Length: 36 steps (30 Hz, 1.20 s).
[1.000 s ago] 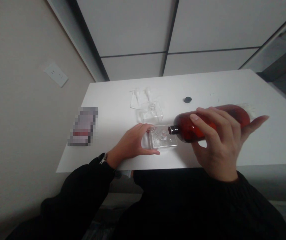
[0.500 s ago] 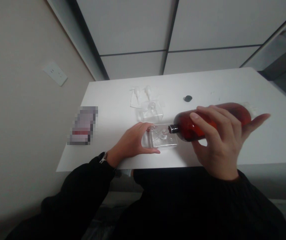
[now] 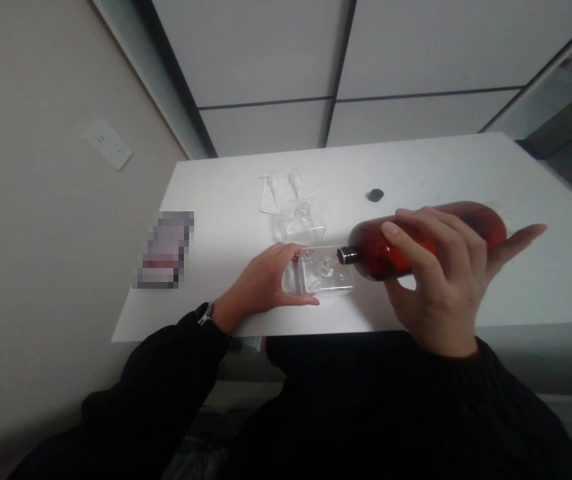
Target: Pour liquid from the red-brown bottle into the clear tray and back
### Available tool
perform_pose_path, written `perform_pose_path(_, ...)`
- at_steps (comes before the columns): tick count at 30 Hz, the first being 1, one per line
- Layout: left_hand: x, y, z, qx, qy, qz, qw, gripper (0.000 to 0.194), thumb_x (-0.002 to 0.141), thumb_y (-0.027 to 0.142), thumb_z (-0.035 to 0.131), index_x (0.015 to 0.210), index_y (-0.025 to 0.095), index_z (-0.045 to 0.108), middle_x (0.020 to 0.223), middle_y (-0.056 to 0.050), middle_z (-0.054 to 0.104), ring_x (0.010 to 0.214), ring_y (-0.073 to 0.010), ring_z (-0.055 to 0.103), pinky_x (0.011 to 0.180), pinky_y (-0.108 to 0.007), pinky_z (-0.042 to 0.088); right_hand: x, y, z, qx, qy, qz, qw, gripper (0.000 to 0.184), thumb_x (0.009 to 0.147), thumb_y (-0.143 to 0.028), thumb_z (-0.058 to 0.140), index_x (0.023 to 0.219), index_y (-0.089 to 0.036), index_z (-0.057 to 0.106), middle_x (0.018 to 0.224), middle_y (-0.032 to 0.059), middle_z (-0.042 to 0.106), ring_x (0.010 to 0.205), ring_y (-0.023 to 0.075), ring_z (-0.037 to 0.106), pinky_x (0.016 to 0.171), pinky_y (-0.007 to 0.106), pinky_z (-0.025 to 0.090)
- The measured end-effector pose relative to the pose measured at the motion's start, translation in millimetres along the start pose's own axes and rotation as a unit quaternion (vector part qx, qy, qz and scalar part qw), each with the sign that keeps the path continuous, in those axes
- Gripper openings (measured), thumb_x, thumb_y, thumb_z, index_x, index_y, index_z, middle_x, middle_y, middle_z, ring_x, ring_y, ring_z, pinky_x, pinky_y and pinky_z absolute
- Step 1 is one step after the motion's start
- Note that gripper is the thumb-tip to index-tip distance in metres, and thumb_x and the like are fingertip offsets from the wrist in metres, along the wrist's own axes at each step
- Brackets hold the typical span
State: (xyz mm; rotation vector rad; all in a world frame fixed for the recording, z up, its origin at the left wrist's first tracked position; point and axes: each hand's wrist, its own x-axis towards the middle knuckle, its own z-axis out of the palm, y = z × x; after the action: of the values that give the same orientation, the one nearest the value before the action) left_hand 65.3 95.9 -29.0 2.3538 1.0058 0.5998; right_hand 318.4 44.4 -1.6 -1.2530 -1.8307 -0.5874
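Observation:
My right hand [image 3: 441,280] is wrapped round a large amber bottle [image 3: 381,247], tipped on its side with its uncapped mouth facing left. Just below and left of that mouth, a clear square bottle [image 3: 329,280] stands on the white table, its round neck open. My left hand [image 3: 266,280] grips the clear bottle from the left, thumb and fingers on opposite sides. A second clear square bottle [image 3: 303,230] stands directly behind it. Two whitish pump heads [image 3: 295,181] lie farther back. Whether liquid is leaving the amber bottle, I cannot tell.
A small dark cap [image 3: 376,195] lies toward the back of the white table [image 3: 216,200]. At the left edge sits a pixelated flat object [image 3: 163,250]. A wall with a socket [image 3: 109,143] borders the left; pale cabinet panels [image 3: 266,60] rise behind.
The amber bottle's base has risen slightly as my right hand shifted a little right. Splashing at the clear bottle's neck looks calmer now. My left hand stays in place.

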Motion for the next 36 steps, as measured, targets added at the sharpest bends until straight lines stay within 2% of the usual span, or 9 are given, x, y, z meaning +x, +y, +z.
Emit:
perform_pose_path(3,-0.3,-1.6,1.0,0.000,0.002,0.005,1.000,0.077,0.073,0.061,0.089,0.129,0.018,0.058,0.124,-0.013,0.070,0.111,-0.0316,0.068,0.096,-0.048,0.056,1.1,-0.1,0.2,0.000,0.008,-0.007,1.000,0.067,0.089,-0.005,0.067,0.148,-0.037,0.057,0.130,0.0064,0.076,0.120,0.0357,0.072,0.118,0.091,0.011)
perform_pose_path(8,-0.9,-2.9,2.1,0.003,0.006,0.009,1.000,0.077,0.073,0.061,0.089,0.130,0.018,0.058,0.123,-0.013,0.071,0.110,-0.0316,0.069,0.095,-0.048,0.057,1.7,-0.3,1.2,-0.004,0.010,-0.008,1.000,0.056,0.094,-0.011,0.067,0.143,-0.037,0.060,0.131,0.0030,0.074,0.121,0.0322,0.072,0.118,0.089,0.016)
perform_pose_path(13,-0.6,-2.4,1.8,-0.003,0.010,0.011,1.000,0.076,0.074,0.061,0.088,0.130,0.019,0.060,0.122,-0.013,0.072,0.109,-0.0311,0.069,0.094,-0.047,0.057,0.8,-0.3,1.2,-0.009,0.014,-0.021,1.000,0.049,0.091,-0.010,0.073,0.136,-0.027,0.065,0.130,0.0084,0.075,0.123,0.0339,0.069,0.116,0.089,0.024)
perform_pose_path(19,-1.4,-4.1,3.0,-0.008,0.020,0.023,1.000,0.078,0.074,0.062,0.088,0.132,0.019,0.060,0.126,-0.013,0.071,0.113,-0.0316,0.069,0.097,-0.048,0.057,-1.6,-0.8,-1.3,-0.030,-0.025,0.008,0.999,0.054,0.096,-0.011,0.065,0.142,-0.039,0.059,0.136,0.0039,0.072,0.128,0.0342,0.067,0.115,0.085,0.029)
perform_pose_path(22,-1.5,-4.5,3.2,-0.007,0.020,0.026,0.999,0.079,0.074,0.062,0.088,0.134,0.019,0.059,0.127,-0.014,0.071,0.114,-0.0315,0.068,0.098,-0.048,0.057,-1.1,-1.1,-1.7,-0.032,-0.008,-0.002,0.999,0.050,0.096,-0.013,0.068,0.139,-0.037,0.060,0.134,0.0032,0.074,0.126,0.0325,0.069,0.115,0.083,0.033)
perform_pose_path(28,-0.9,-3.1,1.9,0.002,0.012,0.021,1.000,0.078,0.075,0.062,0.087,0.133,0.019,0.059,0.126,-0.013,0.071,0.112,-0.0311,0.069,0.096,-0.048,0.058,1.5,-1.7,-2.5,-0.027,-0.021,-0.003,0.999,0.058,0.094,-0.010,0.068,0.143,-0.039,0.058,0.135,0.0029,0.073,0.128,0.0329,0.067,0.118,0.085,0.025)
perform_pose_path(32,-0.6,-3.5,2.5,-0.001,0.011,0.021,1.000,0.078,0.075,0.062,0.087,0.133,0.018,0.059,0.125,-0.014,0.071,0.111,-0.0308,0.068,0.095,-0.049,0.058,1.9,0.0,-0.6,-0.025,0.009,-0.025,0.999,0.052,0.094,-0.013,0.072,0.141,-0.033,0.061,0.131,0.0050,0.075,0.124,0.0324,0.070,0.118,0.084,0.028)
perform_pose_path(36,-0.9,-4.8,4.0,-0.001,0.015,0.018,1.000,0.078,0.075,0.065,0.086,0.132,0.019,0.060,0.124,-0.013,0.072,0.110,-0.0308,0.068,0.094,-0.049,0.058,0.9,1.3,-0.5,-0.016,-0.003,-0.012,1.000,0.052,0.095,-0.012,0.068,0.141,-0.036,0.061,0.133,0.0035,0.074,0.127,0.0320,0.068,0.118,0.084,0.029)
